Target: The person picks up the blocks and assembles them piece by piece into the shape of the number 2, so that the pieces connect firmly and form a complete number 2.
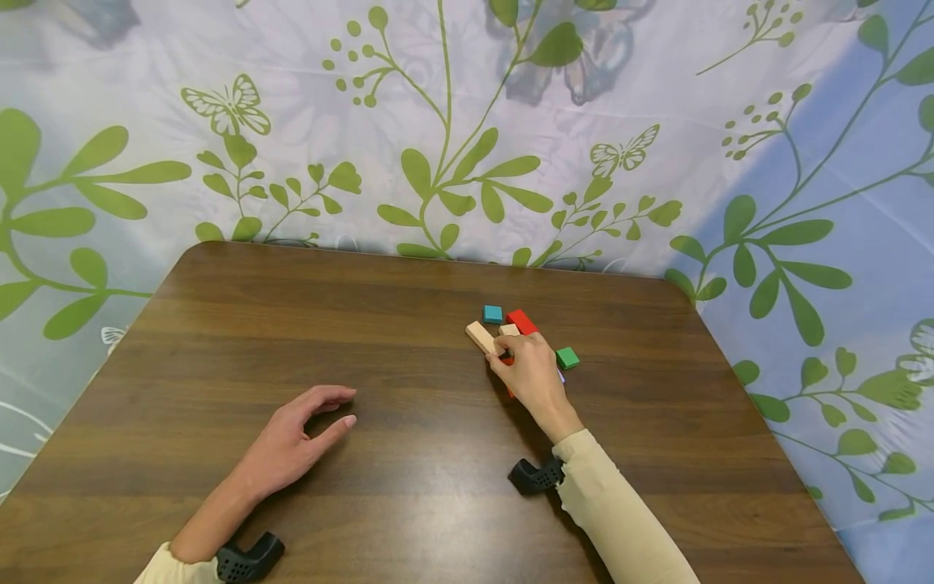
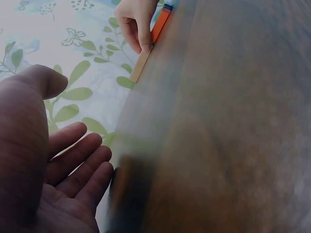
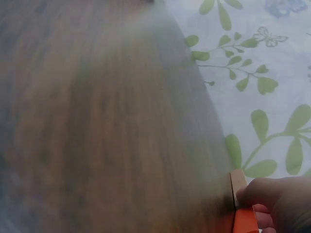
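My right hand (image 1: 534, 380) is at a small group of coloured wooden blocks, its thumb and fingertips pinching the near end of a long plain wooden block (image 1: 479, 336). An orange block (image 3: 246, 221) lies in line with that block in the right wrist view, mostly covered by the hand from above. Beyond the fingers are a small plain block (image 1: 508, 330) and a red block (image 1: 522, 321). My left hand (image 1: 290, 444) rests over the table at the left, fingers relaxed and thumb apart, holding nothing.
A blue block (image 1: 492, 314) lies behind the group and a green block (image 1: 567, 358) to its right. All sit on a brown wooden table (image 1: 409, 454). A leaf-patterned cloth (image 1: 292, 162) hangs along the back and right edges. Each wrist wears a black mount.
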`<action>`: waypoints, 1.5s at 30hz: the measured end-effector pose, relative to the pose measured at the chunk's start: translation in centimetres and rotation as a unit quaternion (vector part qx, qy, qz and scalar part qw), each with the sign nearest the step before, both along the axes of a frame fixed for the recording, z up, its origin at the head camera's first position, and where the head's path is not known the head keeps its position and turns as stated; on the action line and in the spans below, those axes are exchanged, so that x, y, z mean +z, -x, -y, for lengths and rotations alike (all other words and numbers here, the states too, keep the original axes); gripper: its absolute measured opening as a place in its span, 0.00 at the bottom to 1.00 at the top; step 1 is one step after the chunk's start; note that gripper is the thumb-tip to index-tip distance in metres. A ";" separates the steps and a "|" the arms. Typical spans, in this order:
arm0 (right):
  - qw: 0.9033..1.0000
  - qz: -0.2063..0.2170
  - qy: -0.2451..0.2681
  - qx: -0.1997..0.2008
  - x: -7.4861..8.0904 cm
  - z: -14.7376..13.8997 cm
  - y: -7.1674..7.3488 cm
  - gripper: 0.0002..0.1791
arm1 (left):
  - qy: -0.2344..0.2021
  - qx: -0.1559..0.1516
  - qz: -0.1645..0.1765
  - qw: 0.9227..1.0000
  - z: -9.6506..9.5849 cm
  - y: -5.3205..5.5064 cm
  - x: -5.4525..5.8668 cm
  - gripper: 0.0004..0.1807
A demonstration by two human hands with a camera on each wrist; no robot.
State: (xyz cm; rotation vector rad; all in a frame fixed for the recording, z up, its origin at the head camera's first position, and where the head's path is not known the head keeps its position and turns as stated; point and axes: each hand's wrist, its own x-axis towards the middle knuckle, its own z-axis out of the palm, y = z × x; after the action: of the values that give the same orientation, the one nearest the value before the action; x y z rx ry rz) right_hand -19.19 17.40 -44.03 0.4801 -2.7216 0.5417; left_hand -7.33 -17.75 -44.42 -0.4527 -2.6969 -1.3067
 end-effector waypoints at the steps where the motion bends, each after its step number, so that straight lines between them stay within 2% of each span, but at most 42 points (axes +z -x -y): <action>1: 1.000 0.000 0.002 -0.001 0.0 0.0 0.0 0.07 | 0.001 0.001 -0.001 1.000 0.0 0.0 0.0 0.18; 10: 0.999 -0.004 0.039 -0.001 0.2 -0.4 -0.2 0.08 | 0.008 0.002 -0.006 1.000 -0.1 0.0 -0.2 0.19; 16: 0.997 -0.028 0.065 0.011 0.4 -0.6 -0.5 0.09 | 0.007 0.001 -0.011 1.000 -0.1 0.0 -0.1 0.19; 29: 0.995 -0.039 0.090 0.032 1.1 -0.8 -1.6 0.13 | 0.009 0.003 -0.013 1.000 -0.1 0.0 -0.2 0.19; 39: 0.992 -0.037 0.106 0.064 1.9 -0.6 -3.0 0.14 | 0.006 0.004 -0.019 1.000 0.0 0.1 -0.2 0.19; 45: 0.988 -0.044 0.112 0.100 2.1 -0.1 -4.1 0.13 | 0.005 0.004 -0.018 1.000 -0.1 0.0 -0.2 0.19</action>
State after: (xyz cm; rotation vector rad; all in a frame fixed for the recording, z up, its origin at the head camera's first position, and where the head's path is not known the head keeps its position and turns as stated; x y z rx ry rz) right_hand -15.13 17.54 -41.90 0.7027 -2.5042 0.8478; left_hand -7.36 -17.64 -44.61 -0.4618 -2.6747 -1.2706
